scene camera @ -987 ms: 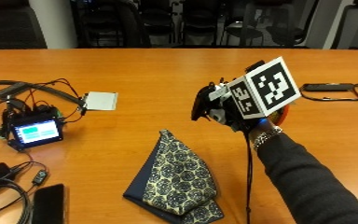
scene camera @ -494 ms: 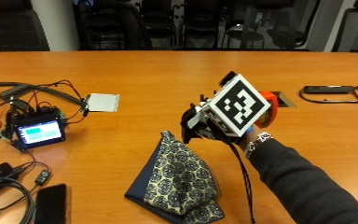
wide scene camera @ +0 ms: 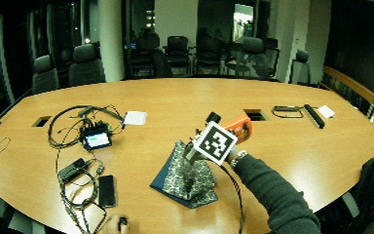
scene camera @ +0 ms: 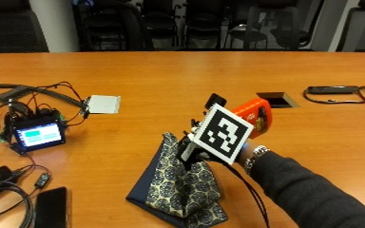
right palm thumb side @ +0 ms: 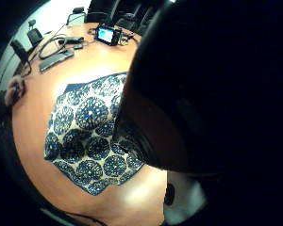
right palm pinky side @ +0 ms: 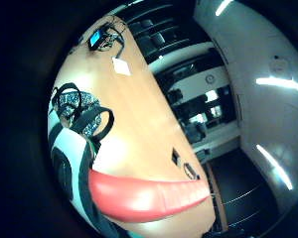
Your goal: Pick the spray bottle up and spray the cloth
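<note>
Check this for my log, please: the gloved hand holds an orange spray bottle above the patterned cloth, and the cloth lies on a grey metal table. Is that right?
Not quite. The table is orange-brown wood, not grey metal, as the outside view shows. The rest stands: the gloved hand holds the orange spray bottle above the patterned cloth.

The gloved right hand point(scene camera: 198, 149) is raised off the table, forearm extended, its grip closed.
</note>
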